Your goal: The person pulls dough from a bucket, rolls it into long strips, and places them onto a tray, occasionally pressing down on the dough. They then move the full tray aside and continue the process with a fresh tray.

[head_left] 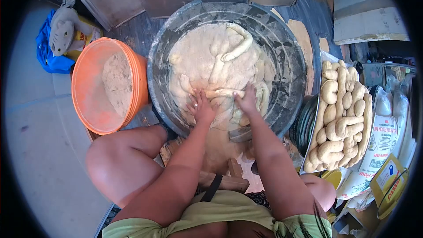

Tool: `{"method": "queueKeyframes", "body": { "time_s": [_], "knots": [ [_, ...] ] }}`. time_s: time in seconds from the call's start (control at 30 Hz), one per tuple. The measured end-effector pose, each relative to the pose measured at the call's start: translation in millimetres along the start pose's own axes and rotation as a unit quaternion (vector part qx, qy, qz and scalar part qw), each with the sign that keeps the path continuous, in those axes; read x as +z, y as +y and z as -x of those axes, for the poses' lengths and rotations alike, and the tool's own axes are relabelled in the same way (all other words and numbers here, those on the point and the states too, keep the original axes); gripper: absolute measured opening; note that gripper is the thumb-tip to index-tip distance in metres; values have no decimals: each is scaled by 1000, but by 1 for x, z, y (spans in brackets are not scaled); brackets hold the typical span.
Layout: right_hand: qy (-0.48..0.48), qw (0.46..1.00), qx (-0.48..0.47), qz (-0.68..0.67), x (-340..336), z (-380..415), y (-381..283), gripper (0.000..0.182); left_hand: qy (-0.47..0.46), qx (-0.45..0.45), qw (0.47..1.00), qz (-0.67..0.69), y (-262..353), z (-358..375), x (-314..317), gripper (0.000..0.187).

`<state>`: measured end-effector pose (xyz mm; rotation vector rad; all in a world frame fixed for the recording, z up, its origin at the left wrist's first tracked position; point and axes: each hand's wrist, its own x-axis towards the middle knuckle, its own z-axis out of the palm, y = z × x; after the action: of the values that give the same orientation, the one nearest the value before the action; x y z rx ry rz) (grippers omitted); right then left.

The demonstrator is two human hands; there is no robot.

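A wide dark tub [159, 61] holds pale crumbly powder [194, 46] with several dough strips lying on it. One strip of dough [224, 93] runs sideways between my two hands. My left hand [202, 107] rests over its left end, fingers spread. At the other end my right hand [246, 100] has its thumb against the dough; what its fingers grip, if anything, is hard to make out. A curved dough piece [240, 46] lies farther up in the tub, above both hands.
An orange basin [88, 92] with brownish powder stands left of the tub. On the right, a tray [311, 143] is piled with shaped dough, beside flour sacks [382, 136] and a yellow container [390, 185]. A grey toy animal [61, 31] sits at the upper left.
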<state>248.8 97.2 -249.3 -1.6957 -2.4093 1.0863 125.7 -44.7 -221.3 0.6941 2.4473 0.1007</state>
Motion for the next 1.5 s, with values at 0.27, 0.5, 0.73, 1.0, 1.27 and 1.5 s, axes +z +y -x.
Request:
{"method": "queueKeyframes", "body": {
  "time_s": [0.27,0.5,0.73,1.0,1.27,1.5],
  "knots": [
    [-10,979,-153,133,-5,29,23,50,45,208,974,-76,9,-28,12,85],
    [58,838,143,-524,-68,-21,-40,40,192,160,967,-51,20,-87,-26,74],
    [9,998,-15,65,-17,-17,11,33,76,210,974,-45,-23,-46,3,66],
    [28,997,25,-69,-31,23,13,42,-81,143,986,11,-11,-12,-15,53],
    [26,982,-115,-146,-36,-18,-27,71,88,160,959,216,23,-7,-132,30],
    [-50,992,-71,95,-17,32,-33,67,71,51,983,163,-15,-36,-98,29]
  ]
}}
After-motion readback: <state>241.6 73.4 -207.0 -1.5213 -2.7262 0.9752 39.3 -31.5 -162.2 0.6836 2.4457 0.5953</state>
